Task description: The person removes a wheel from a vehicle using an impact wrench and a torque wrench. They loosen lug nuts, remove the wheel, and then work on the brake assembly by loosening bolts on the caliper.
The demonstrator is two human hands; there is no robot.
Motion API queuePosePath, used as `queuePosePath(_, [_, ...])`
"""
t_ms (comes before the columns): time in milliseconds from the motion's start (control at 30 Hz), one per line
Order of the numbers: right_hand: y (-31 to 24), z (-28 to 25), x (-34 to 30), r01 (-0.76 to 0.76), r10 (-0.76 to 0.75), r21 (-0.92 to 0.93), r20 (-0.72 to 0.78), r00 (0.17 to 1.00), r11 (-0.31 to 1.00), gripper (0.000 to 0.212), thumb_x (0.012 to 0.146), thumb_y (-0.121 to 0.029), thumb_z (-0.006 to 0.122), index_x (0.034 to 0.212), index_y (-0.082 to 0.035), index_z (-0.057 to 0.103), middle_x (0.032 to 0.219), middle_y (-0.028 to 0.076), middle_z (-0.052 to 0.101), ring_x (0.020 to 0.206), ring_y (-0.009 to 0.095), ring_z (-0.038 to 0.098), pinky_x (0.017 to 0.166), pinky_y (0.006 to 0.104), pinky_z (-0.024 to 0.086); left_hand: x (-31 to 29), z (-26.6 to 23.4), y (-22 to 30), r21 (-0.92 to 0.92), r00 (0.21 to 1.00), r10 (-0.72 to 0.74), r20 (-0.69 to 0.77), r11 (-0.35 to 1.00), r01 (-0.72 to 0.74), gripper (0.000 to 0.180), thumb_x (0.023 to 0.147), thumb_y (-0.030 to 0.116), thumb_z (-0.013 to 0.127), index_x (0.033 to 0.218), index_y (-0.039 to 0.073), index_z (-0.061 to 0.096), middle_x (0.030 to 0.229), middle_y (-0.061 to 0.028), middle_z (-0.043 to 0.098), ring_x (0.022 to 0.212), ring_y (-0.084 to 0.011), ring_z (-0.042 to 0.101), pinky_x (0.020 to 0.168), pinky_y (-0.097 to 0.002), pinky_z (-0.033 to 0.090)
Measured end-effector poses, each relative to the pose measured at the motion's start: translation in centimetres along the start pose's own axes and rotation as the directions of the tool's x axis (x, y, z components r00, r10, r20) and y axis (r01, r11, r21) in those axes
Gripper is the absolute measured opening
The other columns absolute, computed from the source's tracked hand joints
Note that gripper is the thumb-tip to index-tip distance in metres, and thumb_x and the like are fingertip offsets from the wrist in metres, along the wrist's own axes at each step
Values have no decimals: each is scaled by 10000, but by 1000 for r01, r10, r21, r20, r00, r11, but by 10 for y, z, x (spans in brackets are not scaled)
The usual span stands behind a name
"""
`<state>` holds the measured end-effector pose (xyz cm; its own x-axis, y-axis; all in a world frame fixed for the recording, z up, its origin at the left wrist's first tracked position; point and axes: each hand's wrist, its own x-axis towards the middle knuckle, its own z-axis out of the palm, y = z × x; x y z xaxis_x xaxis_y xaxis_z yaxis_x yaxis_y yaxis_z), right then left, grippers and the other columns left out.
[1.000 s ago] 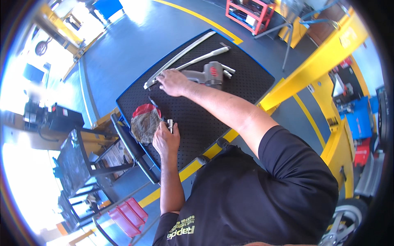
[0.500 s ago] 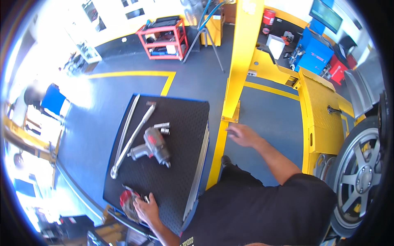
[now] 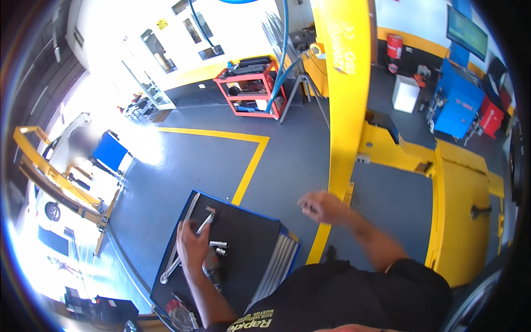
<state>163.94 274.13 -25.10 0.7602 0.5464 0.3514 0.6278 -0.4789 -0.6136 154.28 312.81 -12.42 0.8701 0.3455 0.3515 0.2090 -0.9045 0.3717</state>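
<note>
My left hand (image 3: 192,246) is over the tool cart's black mat (image 3: 249,243), thumb and fingers apart, above a long silver ratchet wrench (image 3: 207,221). Whether it touches the wrench is unclear. A thin silver bar (image 3: 193,206) lies alongside. Partly hidden by my left forearm is a grey impact wrench (image 3: 211,266), with small silver sockets (image 3: 219,244) just beyond it. At the cart's near left corner sits a clear, red-topped container (image 3: 178,311). My right hand (image 3: 323,206) hovers right of the cart, fingers curled around something small and dark that I cannot make out.
A yellow lift post (image 3: 349,110) rises beyond my right hand, with a yellow ramp (image 3: 462,216) at the right. A red tool trolley (image 3: 251,88) stands at the back wall near a hanging blue hose (image 3: 284,55). Blue equipment (image 3: 456,99) stands far right.
My left hand has left the red-topped container and moved forward over the long ratchet wrench. My right hand stays raised with curled fingers. The view has tilted up, and the wheel at right has mostly gone out of sight.
</note>
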Motion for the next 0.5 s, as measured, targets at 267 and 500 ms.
queuePosePath(267, [94,-2,-89,-444,406,0,408,818,896,273,991,-248,634,1183,-61,684,1139,151,728,1026,320,712,899,415,558,252,52,126,-230,867,496,44,850,-474,350,938,303,775,1076,1,664,971,-117,675,863,-214,644,793,-355,531])
queuePosePath(500, [190,-32,-144,-742,735,-124,318,600,659,393,955,-317,685,1241,-48,672,1144,182,735,1068,359,701,946,454,544,562,164,180,-368,903,386,-190,825,-430,644,890,432,792,1310,-22,613,1189,-238,688,1121,-325,673,992,-422,518])
